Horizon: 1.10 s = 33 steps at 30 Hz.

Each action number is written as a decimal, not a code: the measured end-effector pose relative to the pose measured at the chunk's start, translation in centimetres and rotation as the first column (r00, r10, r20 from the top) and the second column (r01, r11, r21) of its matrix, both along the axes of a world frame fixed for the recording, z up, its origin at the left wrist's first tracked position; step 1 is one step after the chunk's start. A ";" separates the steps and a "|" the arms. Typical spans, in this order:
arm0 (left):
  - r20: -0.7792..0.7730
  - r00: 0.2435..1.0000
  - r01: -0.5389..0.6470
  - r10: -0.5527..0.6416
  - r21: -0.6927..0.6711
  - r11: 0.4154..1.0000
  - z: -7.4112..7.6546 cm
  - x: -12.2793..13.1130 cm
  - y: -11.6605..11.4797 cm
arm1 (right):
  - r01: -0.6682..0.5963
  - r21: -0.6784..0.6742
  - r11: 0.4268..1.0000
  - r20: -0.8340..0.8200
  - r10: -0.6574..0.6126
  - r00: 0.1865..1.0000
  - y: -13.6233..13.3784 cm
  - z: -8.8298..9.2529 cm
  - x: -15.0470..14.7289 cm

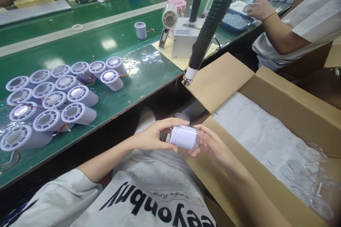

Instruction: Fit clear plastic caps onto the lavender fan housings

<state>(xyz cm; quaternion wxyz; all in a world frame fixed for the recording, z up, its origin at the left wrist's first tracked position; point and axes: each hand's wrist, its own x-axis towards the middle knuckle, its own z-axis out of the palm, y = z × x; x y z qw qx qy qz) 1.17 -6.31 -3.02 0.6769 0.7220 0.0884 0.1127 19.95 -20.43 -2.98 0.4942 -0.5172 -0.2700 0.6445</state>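
Nearest, above the lap: white cylinder (184, 137) held lying on its side between both hands, just over the near edge of the cardboard box (279, 99). Left hand (151, 136) curled around the cylinder's left end, thumb along the top, fingers (170, 146) closed beneath it. Right hand (213, 145) closed on the right end, where a clear plastic piece appears to sit; detail too blurred to tell. Both grasps firm on the one cylinder, neither hand released.

Right of the hands: open cardboard box with one flap (217, 81) raised toward the desk, lined with a white foam sheet (255, 127); loose clear plastic covers (306, 170) piled at its right end.

Left, on the green desk (144, 74): cluster of white cylindrical housings (53, 99) lying on their sides, slotted round faces toward the camera, red and black wires trailing from several.

Middle distance: black corrugated hose (213, 21) hanging down over the desk edge, nozzle just above the raised flap; white unit (185, 35) on a yellow mat, a small white handheld device (167, 21) leaning beside it; single upright housing (140, 30) standing apart.

Far right: another person's hand (259, 9) resting at a blue tray (236, 21) of small parts.
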 end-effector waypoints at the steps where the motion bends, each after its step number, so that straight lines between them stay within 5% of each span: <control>1: -0.001 1.000 -0.003 0.003 -0.004 1.000 0.0 0.0 0.0 | -0.002 -0.024 1.000 -0.022 0.001 1.000 0.1 0.1 -0.1; 9: 0.078 0.997 -0.010 0.009 0.015 1.000 -0.4 0.1 -0.2 | -0.097 -0.150 0.984 -0.227 0.061 0.972 0.3 0.0 -0.5; 13: -0.010 0.999 -0.050 0.050 0.018 0.999 0.4 0.0 -0.7 | -0.187 -0.191 0.964 -0.260 0.134 0.956 0.0 -0.5 -0.5; 15: -0.075 0.995 -0.072 0.068 -0.040 0.997 0.9 -0.1 -1.1 | -0.144 -0.091 0.985 -0.128 0.131 0.983 -0.3 -0.7 -0.5; 17: -0.120 0.989 -0.099 0.083 -0.140 0.985 1.3 -0.1 -1.3 | -0.066 0.148 0.987 0.169 0.041 0.985 -0.7 -0.9 -0.4; 20: -0.147 0.987 -0.102 0.059 -0.305 0.947 1.5 -0.2 -1.3 | -0.206 0.515 0.832 0.601 -0.179 0.779 -1.1 -0.9 0.1; 22: -0.155 0.988 -0.078 0.027 -0.334 0.939 1.5 -0.2 -1.0 | -0.308 0.546 0.779 0.687 -0.206 0.697 -1.3 -0.9 0.4; 27: -0.073 0.997 -0.003 -0.012 -0.194 0.981 1.6 -0.2 -0.2 | -0.100 0.371 0.923 0.287 -0.011 0.958 -1.2 -0.4 0.3; 33: -0.106 0.992 0.026 -0.076 -0.408 0.913 0.6 -0.2 -0.8 | -0.077 0.235 0.969 0.196 0.031 0.980 -1.3 -0.2 0.0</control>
